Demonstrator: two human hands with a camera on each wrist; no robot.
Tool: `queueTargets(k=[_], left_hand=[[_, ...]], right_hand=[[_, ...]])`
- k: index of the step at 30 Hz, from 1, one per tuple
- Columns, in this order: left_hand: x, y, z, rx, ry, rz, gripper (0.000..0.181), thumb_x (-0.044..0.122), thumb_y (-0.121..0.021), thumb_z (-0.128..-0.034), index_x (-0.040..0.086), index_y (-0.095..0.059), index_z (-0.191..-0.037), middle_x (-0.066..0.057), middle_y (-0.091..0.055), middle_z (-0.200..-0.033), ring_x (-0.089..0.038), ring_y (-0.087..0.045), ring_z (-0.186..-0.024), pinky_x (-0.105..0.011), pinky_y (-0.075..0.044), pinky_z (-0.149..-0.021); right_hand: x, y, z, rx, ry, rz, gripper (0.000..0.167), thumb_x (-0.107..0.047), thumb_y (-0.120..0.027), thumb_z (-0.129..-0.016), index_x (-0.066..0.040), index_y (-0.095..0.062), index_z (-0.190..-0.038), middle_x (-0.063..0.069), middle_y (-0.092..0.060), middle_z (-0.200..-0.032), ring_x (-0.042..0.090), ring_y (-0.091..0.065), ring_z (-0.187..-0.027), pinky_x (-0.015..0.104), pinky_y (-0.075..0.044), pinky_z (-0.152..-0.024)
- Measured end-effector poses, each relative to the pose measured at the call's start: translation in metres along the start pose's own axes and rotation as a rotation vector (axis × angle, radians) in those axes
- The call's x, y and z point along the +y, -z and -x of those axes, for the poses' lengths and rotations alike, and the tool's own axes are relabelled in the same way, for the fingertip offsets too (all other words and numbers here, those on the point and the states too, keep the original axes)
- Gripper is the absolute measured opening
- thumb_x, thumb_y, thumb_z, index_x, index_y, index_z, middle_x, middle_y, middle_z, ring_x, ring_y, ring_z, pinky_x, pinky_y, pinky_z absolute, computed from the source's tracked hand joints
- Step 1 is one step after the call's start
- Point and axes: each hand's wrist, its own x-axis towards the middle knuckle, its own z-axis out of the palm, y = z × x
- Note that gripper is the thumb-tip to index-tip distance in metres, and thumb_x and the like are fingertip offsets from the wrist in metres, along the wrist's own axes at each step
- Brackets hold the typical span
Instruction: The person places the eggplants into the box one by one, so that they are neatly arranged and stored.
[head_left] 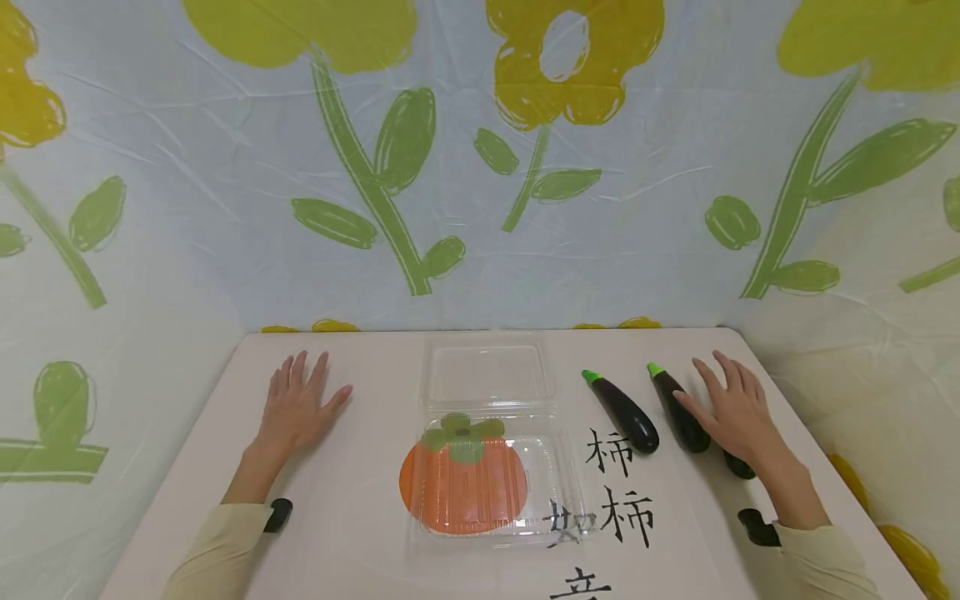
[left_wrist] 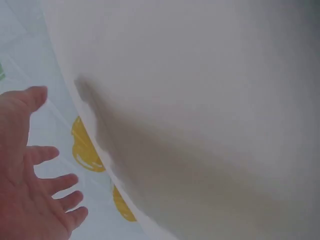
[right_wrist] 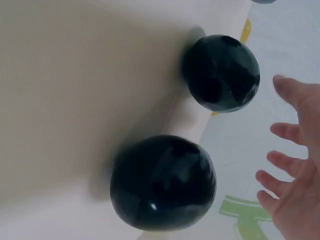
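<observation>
My left hand (head_left: 294, 410) hovers over the left side of the table, fingers spread and holding nothing. In the left wrist view the same hand (left_wrist: 35, 175) appears with only the tabletop beside it. Over on the right, my right hand (head_left: 731, 408) has its fingers extended above an eggplant (head_left: 738, 465), mostly hidden beneath it. Two more dark eggplants with green stems, one eggplant (head_left: 626, 415) and another eggplant (head_left: 681, 412), lie to its left. The right wrist view shows rounded eggplant ends (right_wrist: 164, 184) apart from the fingers. A clear plastic clamshell box (head_left: 558, 467) lies with its lid (head_left: 487, 375) folded back.
The pale table (head_left: 360, 517) bears a printed orange persimmon (head_left: 461, 483) under the box and black characters (head_left: 628, 517). A flowered cloth (head_left: 600, 267) hangs behind the table and at both sides.
</observation>
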Motion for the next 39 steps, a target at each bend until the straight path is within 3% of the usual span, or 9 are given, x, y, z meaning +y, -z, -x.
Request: queueTargets(k=[4,7,11,17,22,30,39], left_hand=[[0.005,0.0,0.001,0.078,-0.023,-0.003,0.063,0.028,-0.068,-0.0986,-0.013,-0.047,-0.142,-0.043,-0.048,-0.134,-0.061,-0.044,-0.125,-0.07,-0.037,-0.105],[0.012,0.002,0.001,0.062,0.015,0.031,0.057,0.023,-0.067,-0.0993,-0.015,-0.051,-0.138,-0.041,-0.053,-0.128,-0.058,-0.051,-0.117,-0.067,-0.044,-0.097],[0.021,0.003,0.002,0.018,0.059,0.083,0.053,0.023,-0.066,-0.1003,-0.013,-0.053,-0.137,-0.039,-0.054,-0.127,-0.054,-0.054,-0.113,-0.065,-0.047,-0.093],[0.034,0.003,0.003,0.001,0.089,0.168,0.052,0.024,-0.065,-0.1012,-0.01,-0.054,-0.139,-0.036,-0.054,-0.13,-0.051,-0.053,-0.12,-0.065,-0.048,-0.096],[0.047,0.001,0.003,-0.004,0.075,0.222,0.051,0.023,-0.066,-0.1014,-0.01,-0.055,-0.139,-0.033,-0.056,-0.13,-0.048,-0.054,-0.123,-0.063,-0.047,-0.101],[0.07,-0.005,0.004,-0.057,0.092,0.299,0.049,0.024,-0.068,-0.1009,-0.007,-0.058,-0.137,-0.025,-0.065,-0.117,-0.038,-0.064,-0.103,-0.056,-0.054,-0.09],[0.093,-0.011,0.006,-0.138,0.118,0.362,0.045,0.027,-0.068,-0.1014,-0.004,-0.062,-0.133,-0.02,-0.068,-0.116,-0.032,-0.065,-0.098,-0.05,-0.057,-0.088]], right_hand=[[-0.001,-0.006,0.001,0.128,0.088,-0.007,0.053,-0.029,-0.068,-0.099,0.008,-0.052,-0.134,0.038,-0.041,-0.141,0.058,-0.036,-0.129,0.075,-0.028,-0.103],[-0.004,-0.008,0.0,0.191,0.133,-0.026,0.044,-0.015,-0.073,-0.094,0.009,-0.057,-0.127,0.037,-0.048,-0.134,0.057,-0.043,-0.124,0.073,-0.033,-0.099],[-0.01,-0.009,-0.001,0.213,0.151,-0.05,0.041,-0.004,-0.077,-0.087,0.01,-0.061,-0.122,0.035,-0.054,-0.129,0.056,-0.05,-0.116,0.072,-0.039,-0.093],[-0.025,-0.011,-0.001,0.214,0.171,-0.062,0.043,0.001,-0.08,-0.082,0.009,-0.062,-0.121,0.033,-0.056,-0.125,0.055,-0.056,-0.108,0.071,-0.044,-0.084],[-0.037,-0.013,-0.001,0.201,0.189,-0.083,0.044,0.002,-0.081,-0.081,0.008,-0.063,-0.121,0.033,-0.057,-0.125,0.054,-0.057,-0.108,0.07,-0.046,-0.083],[-0.056,-0.018,-0.003,0.126,0.176,-0.109,0.051,-0.002,-0.079,-0.086,0.012,-0.058,-0.13,0.034,-0.056,-0.128,0.054,-0.056,-0.113,0.067,-0.047,-0.09],[-0.073,-0.023,-0.003,0.032,0.169,-0.114,0.044,-0.008,-0.076,-0.092,0.01,-0.06,-0.129,0.032,-0.057,-0.129,0.052,-0.057,-0.117,0.065,-0.047,-0.095]])
